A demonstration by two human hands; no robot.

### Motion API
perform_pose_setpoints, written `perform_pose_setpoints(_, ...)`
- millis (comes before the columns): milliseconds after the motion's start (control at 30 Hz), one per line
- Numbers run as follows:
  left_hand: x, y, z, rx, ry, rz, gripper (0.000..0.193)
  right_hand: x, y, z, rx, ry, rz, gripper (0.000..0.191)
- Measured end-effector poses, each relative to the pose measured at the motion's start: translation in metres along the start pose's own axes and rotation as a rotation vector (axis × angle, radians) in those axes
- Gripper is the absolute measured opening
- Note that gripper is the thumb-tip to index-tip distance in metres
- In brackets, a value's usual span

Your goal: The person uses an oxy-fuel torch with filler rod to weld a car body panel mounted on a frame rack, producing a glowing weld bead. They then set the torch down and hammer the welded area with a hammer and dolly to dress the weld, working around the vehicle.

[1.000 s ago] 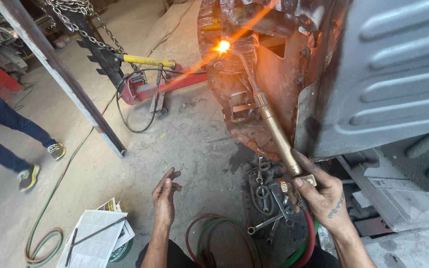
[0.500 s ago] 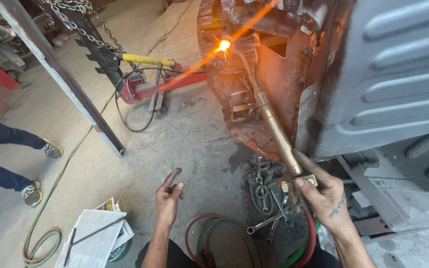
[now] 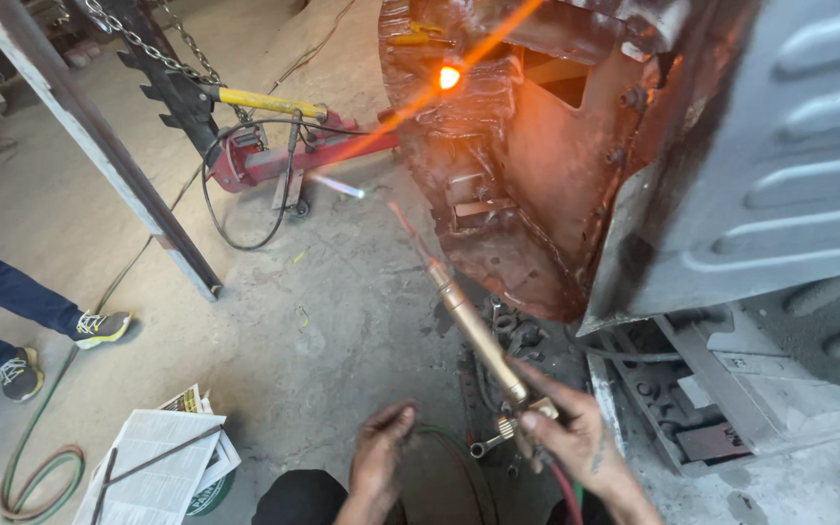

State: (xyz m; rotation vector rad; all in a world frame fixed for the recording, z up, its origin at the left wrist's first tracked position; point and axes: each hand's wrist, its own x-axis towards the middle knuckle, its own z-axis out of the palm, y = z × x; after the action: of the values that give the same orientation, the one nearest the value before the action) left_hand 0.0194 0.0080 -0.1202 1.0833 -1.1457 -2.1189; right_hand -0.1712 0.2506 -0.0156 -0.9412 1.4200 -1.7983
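My right hand (image 3: 576, 437) grips the valve end of a brass gas torch (image 3: 469, 321). Its thin tip (image 3: 402, 222) points up and left, and a pale blue flame (image 3: 337, 185) burns off it over the floor, away from the metal. A spot (image 3: 449, 76) on the rusty steel panel (image 3: 507, 165) glows orange. My left hand (image 3: 381, 452) hovers low beside the torch valves with loosely curled fingers and holds nothing. Red and green hoses (image 3: 561, 486) run down from the torch under my right wrist.
A red hydraulic ram with a yellow handle (image 3: 274, 146) and a chain (image 3: 138, 44) lie on the concrete. A slanted steel bar (image 3: 99, 146) crosses the left. Another person's legs and shoes (image 3: 41, 335) stand at the left. Newspapers (image 3: 157, 467) and coiled hose (image 3: 36, 476) lie nearby.
The torch tip has drawn back from the glowing spot and swung left, so the flame now burns over the floor. My left hand has closed in toward the valves. The other person stepped.
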Motion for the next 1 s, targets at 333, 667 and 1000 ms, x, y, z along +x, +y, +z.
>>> perform_pose_setpoints(333,0.011,-0.053,0.002,0.072,-0.454,0.070,0.036,0.036,0.082,0.066,-0.302,-0.052,-0.077,0.065)
perform_pose_setpoints(667,0.073,0.032,-0.021,-0.137,-0.507,-0.217,0.031,0.134,0.083,0.125,-0.480,-0.082,-0.202,0.068)
perform_pose_setpoints(1000,0.069,0.224,0.000,-0.067,-0.539,-0.260,0.034,0.217,-0.021,0.192,-0.328,0.339,0.482,0.051)
